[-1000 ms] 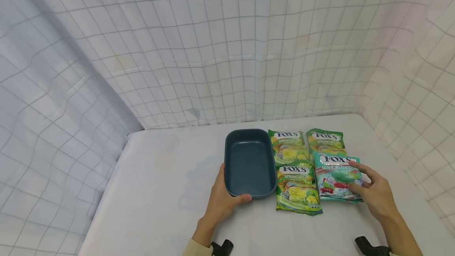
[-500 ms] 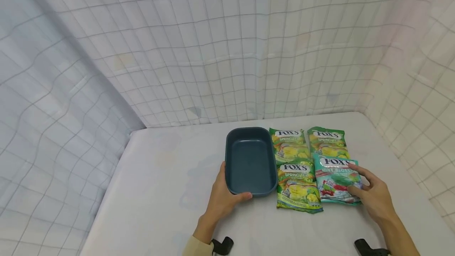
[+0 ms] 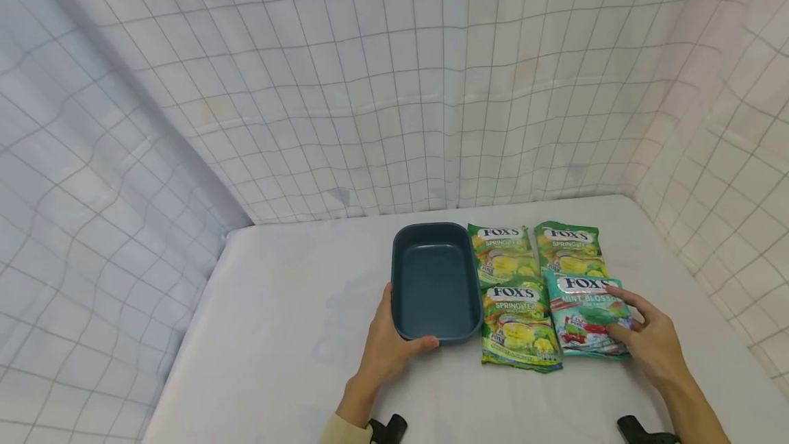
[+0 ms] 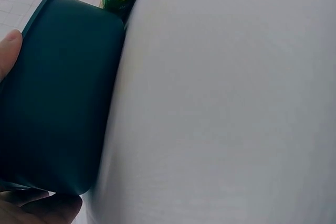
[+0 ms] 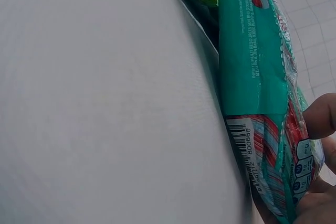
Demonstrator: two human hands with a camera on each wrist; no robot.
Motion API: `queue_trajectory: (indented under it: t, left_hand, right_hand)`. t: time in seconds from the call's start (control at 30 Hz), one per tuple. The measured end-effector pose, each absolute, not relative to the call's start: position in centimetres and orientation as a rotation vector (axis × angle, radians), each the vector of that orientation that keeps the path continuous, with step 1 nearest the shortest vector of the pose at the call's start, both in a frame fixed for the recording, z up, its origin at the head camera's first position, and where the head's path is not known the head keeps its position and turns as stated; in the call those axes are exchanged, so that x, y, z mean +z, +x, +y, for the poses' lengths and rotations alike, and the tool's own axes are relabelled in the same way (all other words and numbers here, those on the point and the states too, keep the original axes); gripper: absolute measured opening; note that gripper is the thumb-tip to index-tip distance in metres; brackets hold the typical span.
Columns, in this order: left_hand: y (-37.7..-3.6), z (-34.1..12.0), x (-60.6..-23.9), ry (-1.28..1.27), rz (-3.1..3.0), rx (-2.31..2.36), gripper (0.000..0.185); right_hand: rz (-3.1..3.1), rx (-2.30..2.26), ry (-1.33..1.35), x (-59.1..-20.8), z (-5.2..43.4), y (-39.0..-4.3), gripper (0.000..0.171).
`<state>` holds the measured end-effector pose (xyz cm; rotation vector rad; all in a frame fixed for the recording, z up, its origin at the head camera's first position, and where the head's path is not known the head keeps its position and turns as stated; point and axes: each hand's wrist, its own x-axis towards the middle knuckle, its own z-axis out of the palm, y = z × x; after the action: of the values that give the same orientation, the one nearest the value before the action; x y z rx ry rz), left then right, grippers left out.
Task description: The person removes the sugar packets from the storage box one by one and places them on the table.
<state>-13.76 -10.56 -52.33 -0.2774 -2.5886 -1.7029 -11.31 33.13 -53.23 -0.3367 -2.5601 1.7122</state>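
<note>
My left hand [image 3: 387,349] holds a dark blue-green rectangular tub [image 3: 435,290] at its near left corner, thumb at the near rim and fingers along the left side. Nothing lies inside the tub. In the left wrist view, the tub's outer wall [image 4: 63,93] shows between thumb and fingers. At the right, my right hand [image 3: 655,342] grips the right edge of a teal Fox's Mint Blossom candy bag [image 3: 582,317]. The right wrist view shows this bag's barcode side [image 5: 241,145] close over the white surface, with the thumb on its front and fingers around the lower edge.
Between tub and teal bag lie two green-yellow Fox's Spring Tea bags, a near one [image 3: 519,327] and a far one [image 3: 502,255]. Another Spring Tea bag [image 3: 570,249] lies behind the teal one. Grid-patterned white curtains [image 3: 394,108] surround the white table [image 3: 277,334].
My right hand has brought the teal candy bag slightly nearer to me, so it overlaps the far Spring Tea bag less. The left hand and the tub stay in place.
</note>
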Motion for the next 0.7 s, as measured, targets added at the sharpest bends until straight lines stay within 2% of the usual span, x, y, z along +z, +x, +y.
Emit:
queue_trajectory:
  t: [0.7]
  left_hand:
    - [-13.8, -10.5, -52.2, -0.248, -2.614, -1.686, 0.131]
  right_hand:
    - [-2.711, 1.463, -0.289, -52.2, 32.6, -11.0, 0.071]
